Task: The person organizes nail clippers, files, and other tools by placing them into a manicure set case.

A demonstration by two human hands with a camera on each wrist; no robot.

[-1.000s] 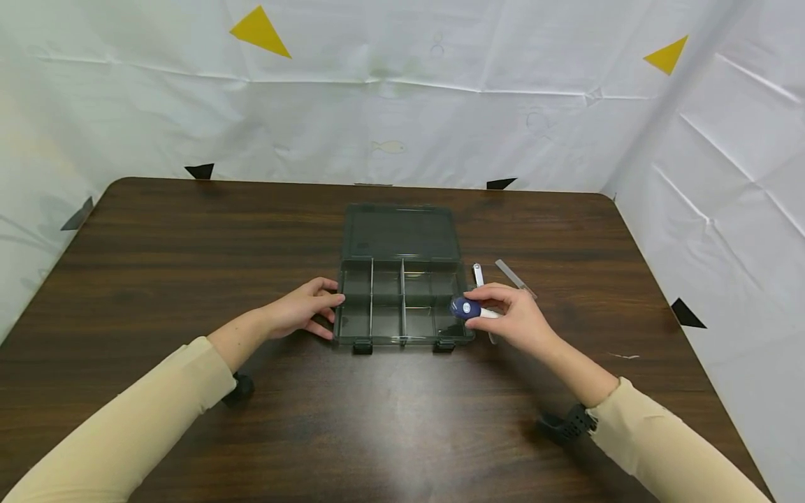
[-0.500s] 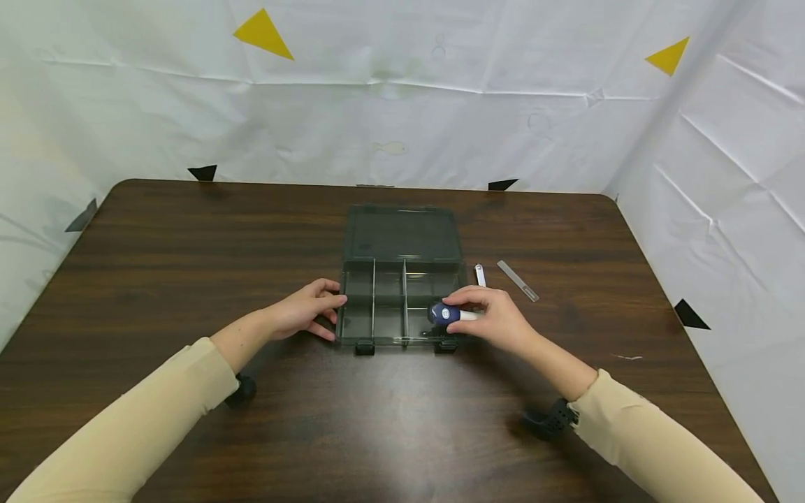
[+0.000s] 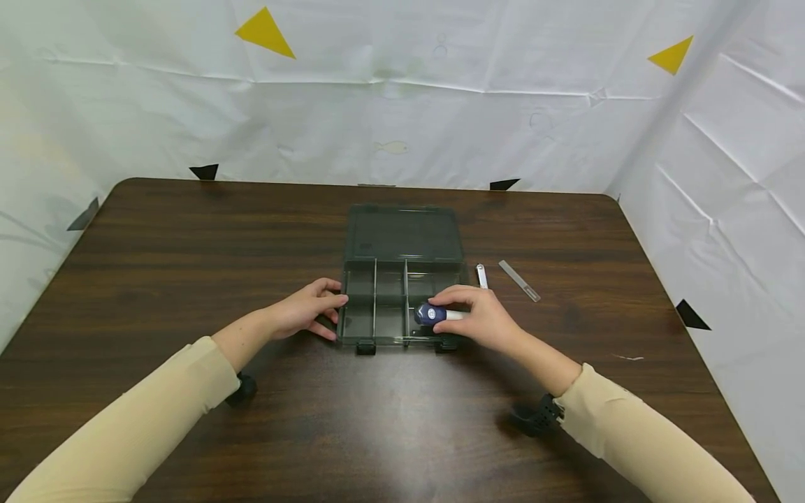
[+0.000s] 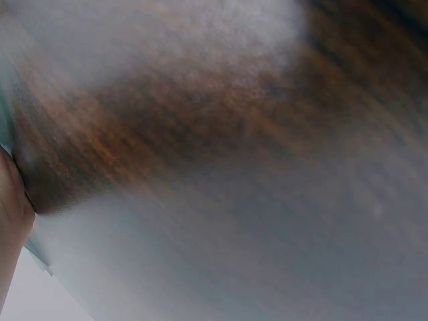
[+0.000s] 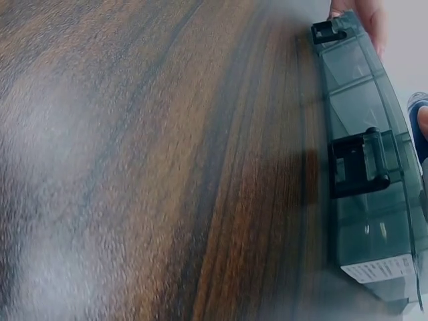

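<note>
While my left hand (image 3: 308, 307) rests against the left wall of the organizer box (image 3: 402, 276) at the centre of the frame, fingers bent loosely on its edge, my right hand (image 3: 481, 318) pinches a small tool with a dark blue head and white handle (image 3: 434, 314). I hold the tool over the lower right compartments of the box, blue end pointing left, the white handle mostly hidden under my fingers. The box sits open on the dark wooden table (image 3: 157, 251), its lid laid flat toward the upper side, two black latches along the near wall. Just right of the box lie a small white stick (image 3: 481, 275) and, a little farther right, a slim grey strip (image 3: 518, 280), both flat on the wood. My right wrist view shows the near wall of the box with its latches (image 5: 358, 164) at the right edge; my left wrist view is a blur of wood grain.
</note>
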